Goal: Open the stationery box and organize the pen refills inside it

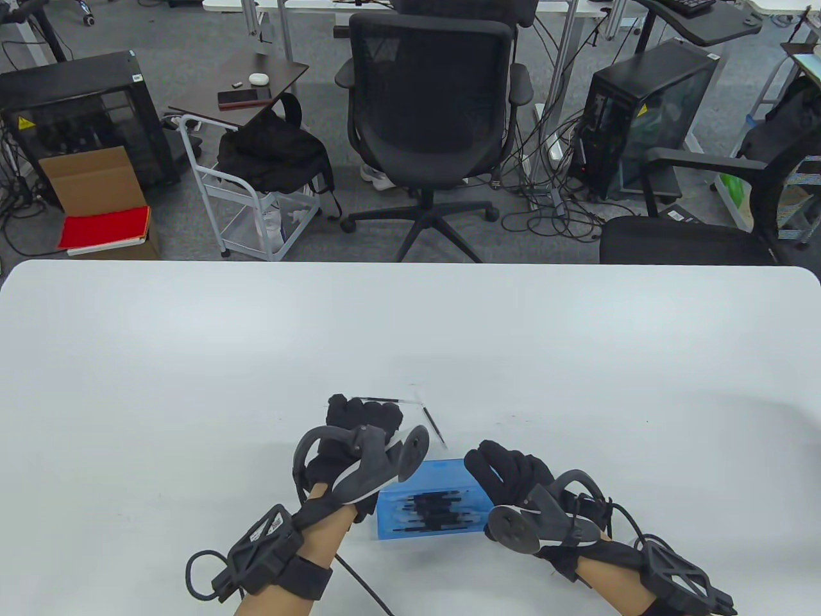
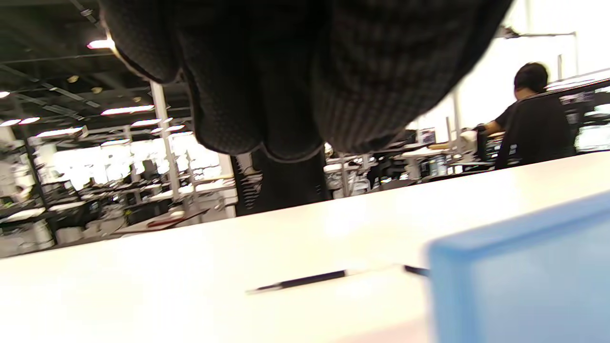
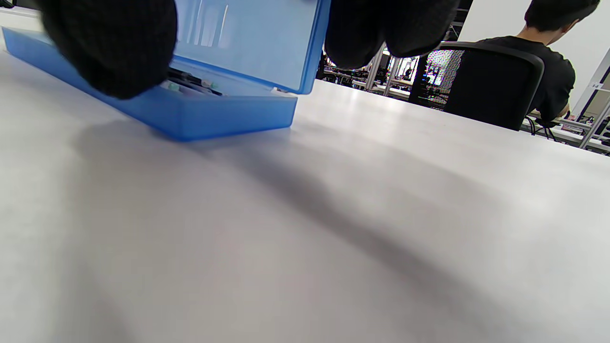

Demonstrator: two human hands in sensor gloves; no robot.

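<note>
A translucent blue stationery box (image 1: 397, 513) lies near the table's front edge, with several dark pen refills (image 1: 431, 510) inside. In the right wrist view its lid (image 3: 248, 43) stands raised over the tray (image 3: 228, 114), where refills (image 3: 190, 81) show. My right hand (image 1: 507, 471) grips the box's right end, its thumb (image 3: 109, 47) in front and its fingers (image 3: 386, 28) behind the lid. My left hand (image 1: 362, 417) hovers with curled fingers (image 2: 267, 95) just beyond the box's left far corner (image 2: 524, 267). One loose refill (image 1: 381, 400) (image 2: 300, 281) lies past its fingertips. Another refill (image 1: 435, 427) lies slanted toward the box.
The white table (image 1: 410, 333) stretches wide beyond the box. Behind its far edge stand a black office chair (image 1: 430, 109), a wire cart with a bag (image 1: 269, 154) and computer towers (image 1: 641, 109). A seated person (image 3: 548, 52) shows in the wrist views' background.
</note>
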